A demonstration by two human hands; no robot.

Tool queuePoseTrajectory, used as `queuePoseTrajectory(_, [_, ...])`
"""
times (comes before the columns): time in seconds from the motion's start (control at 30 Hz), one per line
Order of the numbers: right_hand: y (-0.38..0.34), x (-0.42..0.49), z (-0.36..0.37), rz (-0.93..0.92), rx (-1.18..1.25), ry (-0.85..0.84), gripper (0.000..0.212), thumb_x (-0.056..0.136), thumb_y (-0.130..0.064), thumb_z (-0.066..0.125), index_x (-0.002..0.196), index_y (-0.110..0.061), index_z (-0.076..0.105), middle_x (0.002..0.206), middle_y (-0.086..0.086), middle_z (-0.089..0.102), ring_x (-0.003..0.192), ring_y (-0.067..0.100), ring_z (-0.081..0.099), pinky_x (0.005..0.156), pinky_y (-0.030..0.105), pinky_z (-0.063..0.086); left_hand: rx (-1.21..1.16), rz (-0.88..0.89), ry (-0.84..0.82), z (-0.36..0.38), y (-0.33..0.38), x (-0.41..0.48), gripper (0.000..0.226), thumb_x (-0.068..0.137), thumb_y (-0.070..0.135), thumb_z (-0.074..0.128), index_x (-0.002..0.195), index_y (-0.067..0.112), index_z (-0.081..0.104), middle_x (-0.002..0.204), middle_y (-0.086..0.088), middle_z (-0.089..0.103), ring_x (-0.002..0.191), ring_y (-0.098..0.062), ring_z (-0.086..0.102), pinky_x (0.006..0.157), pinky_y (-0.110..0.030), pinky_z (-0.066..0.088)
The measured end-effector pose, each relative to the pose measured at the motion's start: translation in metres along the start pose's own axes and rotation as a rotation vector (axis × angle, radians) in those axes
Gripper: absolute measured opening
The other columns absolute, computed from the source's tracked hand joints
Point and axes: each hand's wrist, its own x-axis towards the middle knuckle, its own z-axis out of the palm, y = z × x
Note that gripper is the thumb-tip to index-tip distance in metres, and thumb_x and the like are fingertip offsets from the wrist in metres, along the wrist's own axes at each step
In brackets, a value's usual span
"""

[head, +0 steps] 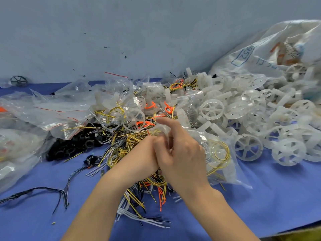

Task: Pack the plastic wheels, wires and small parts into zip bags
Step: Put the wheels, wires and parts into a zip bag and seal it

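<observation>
While both hands meet over the middle of the wire heap, the step in hand looks like working a zip bag's mouth, either opening or sealing it; can't tell which. The left hand (147, 153) is curled closed, fingers pinched on clear plastic at the mouth. The right hand (180, 150) also grips the plastic, index finger sticking out toward the pile, the other fingers curled. The zip bag (215, 153) trails off to the right from under the right hand and lies on the blue table cover (260, 197); 1 coil of yellow wire shows inside it.

Next move, my guess: press the strip shut along its length if contents are complete, else hold the mouth wide and feed in more parts. It needs 2-handed pinch control on thin slippery film.

Around: tangled loose wires (132, 141), yellow, orange, white and black, directly under the hands. White plastic wheels (248, 146) are piled to the right, spilling from a large printed sack (260, 49). Black ring parts (69, 148) sit at left, beside filled and empty zip bags (57, 112) with red strips. 1 dark wheel (18, 81) sits far left by the wall.

In the way: wires snag each other, so pulling 1 bundle may drag others, and the clear bags overlap and hide parts.
</observation>
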Motion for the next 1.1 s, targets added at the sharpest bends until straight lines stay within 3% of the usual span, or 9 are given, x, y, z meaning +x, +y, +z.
queuePoseTrajectory(0.07, [0.0, 0.0, -0.001, -0.007, 0.004, 0.0, 0.034, 0.088, -0.032, 0.049, 0.12, -0.032, 0.061, 0.08, -0.018, 0.057, 0.073, 0.007, 0.051, 0.057, 0.023, 0.029, -0.222, -0.05, -0.014, 0.002, 0.001, 0.0, 0.03, 0.089, -0.002, 0.05, 0.069, 0.014, 0.066, 0.062, 0.006, 0.061, 0.059, -0.004, 0.053, 0.055, -0.021, 0.046])
queuePoseTrajectory(0.17, [0.003, 0.002, -0.002, -0.002, 0.003, -0.009, 0.035, 0.088, -0.033, 0.046, 0.12, -0.033, 0.06, 0.078, -0.024, 0.043, 0.073, 0.009, 0.053, 0.057, 0.025, 0.033, -0.464, -0.129, -0.028, 0.0, 0.002, 0.0, 0.038, 0.095, 0.003, 0.051, 0.068, 0.021, 0.072, 0.066, 0.007, 0.067, 0.063, -0.003, 0.062, 0.057, -0.014, 0.049])
queuePoseTrajectory(0.27, [0.008, 0.003, -0.002, 0.033, 0.016, -0.015, 0.031, 0.089, -0.036, 0.046, 0.118, -0.036, 0.058, 0.067, -0.027, 0.039, 0.067, 0.004, 0.045, 0.054, 0.021, 0.032, -0.548, -0.192, 0.056, -0.01, -0.005, 0.001, 0.023, 0.1, 0.016, 0.051, 0.095, 0.014, 0.074, 0.092, -0.009, 0.075, 0.082, -0.015, 0.071, 0.067, -0.022, 0.057])
queuePoseTrajectory(0.33, [0.012, 0.005, -0.001, 0.089, 0.066, -0.03, 0.028, 0.089, -0.037, 0.045, 0.114, -0.039, 0.057, 0.064, -0.024, 0.044, 0.062, 0.003, 0.045, 0.055, 0.019, 0.033, -0.592, -0.232, 0.163, -0.021, -0.013, 0.001, 0.024, 0.101, 0.018, 0.049, 0.108, 0.007, 0.069, 0.1, -0.017, 0.073, 0.08, -0.022, 0.071, 0.067, -0.025, 0.059])
queuePoseTrajectory(0.4, [0.018, 0.007, 0.001, 0.156, 0.117, -0.062, 0.026, 0.089, -0.033, 0.048, 0.112, -0.038, 0.058, 0.061, -0.016, 0.049, 0.061, 0.007, 0.049, 0.058, 0.029, 0.039, -0.628, -0.267, 0.274, -0.031, -0.02, 0.001, 0.024, 0.101, 0.019, 0.049, 0.108, 0.007, 0.068, 0.096, -0.014, 0.074, 0.073, -0.021, 0.07, 0.062, -0.024, 0.058])
queuePoseTrajectory(0.6, [0.037, 0.014, -0.005, 0.246, 0.185, -0.096, 0.02, 0.093, -0.026, 0.05, 0.106, -0.037, 0.06, 0.064, -0.013, 0.055, 0.054, 0.011, 0.049, 0.052, 0.035, 0.038, -0.62, -0.339, 0.566, -0.038, -0.036, 0.012, 0.023, 0.102, 0.023, 0.048, 0.1, 0.012, 0.068, 0.088, -0.006, 0.075, 0.071, -0.018, 0.072, 0.058, -0.021, 0.056])
queuePoseTrajectory(0.73, [0.05, 0.02, -0.012, 0.283, 0.112, -0.119, 0.02, 0.093, -0.026, 0.05, 0.106, -0.038, 0.06, 0.061, -0.007, 0.057, 0.053, 0.012, 0.052, 0.053, 0.04, 0.045, -0.523, -0.291, 0.619, -0.033, -0.039, 0.02, 0.022, 0.102, 0.023, 0.047, 0.099, 0.016, 0.068, 0.089, -0.004, 0.074, 0.071, -0.018, 0.072, 0.057, -0.021, 0.056])
queuePoseTrajectory(1.1, [0.066, 0.03, -0.023, 0.387, 0.083, -0.238, 0.02, 0.091, -0.029, 0.048, 0.103, -0.037, 0.063, 0.067, -0.006, 0.063, 0.065, 0.012, 0.059, 0.062, 0.034, 0.048, -0.444, -0.222, 0.737, -0.02, -0.025, 0.031, 0.025, 0.103, 0.018, 0.042, 0.098, 0.016, 0.066, 0.093, -0.008, 0.07, 0.072, -0.014, 0.07, 0.063, -0.024, 0.06])
